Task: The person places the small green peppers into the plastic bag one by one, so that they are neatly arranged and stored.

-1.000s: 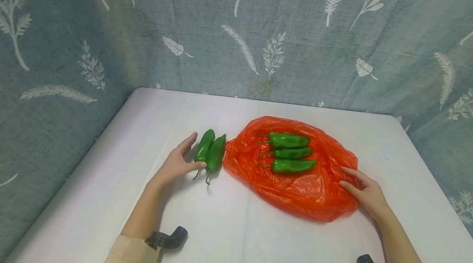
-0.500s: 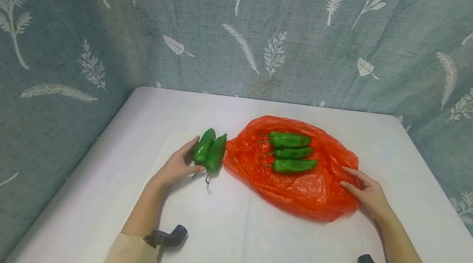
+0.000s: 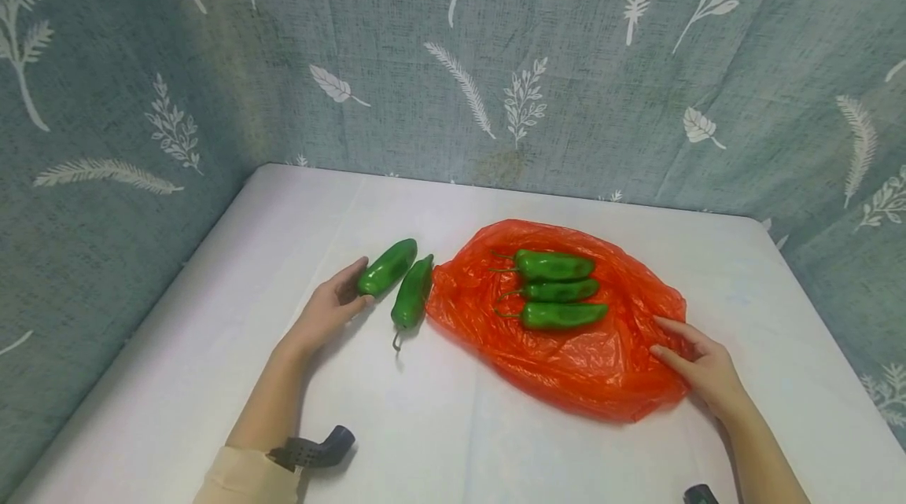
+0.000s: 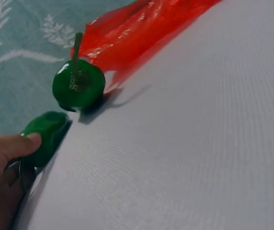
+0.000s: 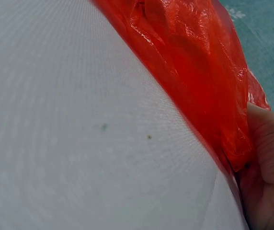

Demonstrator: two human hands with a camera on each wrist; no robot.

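Note:
My left hand holds a green pepper by its stem end, thumb on the near side and fingers on the far side; the pepper lies slanted on the white table. In the left wrist view the thumb presses against that pepper. A second green pepper lies just right of it, stem toward me. My right hand grips the right edge of a crumpled red plastic bag. The right wrist view shows the bag's edge running in at the thumb; the fingertips are hidden.
Three green peppers lie side by side on top of the bag, stems to the left. The white table meets a grey-green leaf-patterned cloth at its back and sides. Dark camera bands sit at the wrists.
My left hand has drawn its pepper left, turning it and parting it from the second pepper, which had lain against it. The right hand and the bag have stayed in place.

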